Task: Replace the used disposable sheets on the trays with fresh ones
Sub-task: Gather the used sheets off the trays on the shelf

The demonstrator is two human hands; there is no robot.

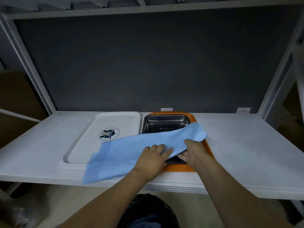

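Closest to us, below the shelf edge, we see a black bin [148, 209] lined with a dark bag, something blue lying inside it. Above it, two bare forearms reach forward to a white shelf [238, 145]. Both hands hold a light blue disposable sheet [123, 153]. The left hand [153, 159] lies on top of it with fingers bent over its near fold. The right hand [194, 152] pinches it, thumb on top and fingers underneath. The sheet hangs slack, stretching from the front of a square steel tray [164, 122], across the near right corner of a white tray [105, 137] with a round logo, and down past the shelf's front edge. The steel tray sits inside an orange tray [209, 147], just right of the white one. A dark grey panel [148, 63] stands behind.
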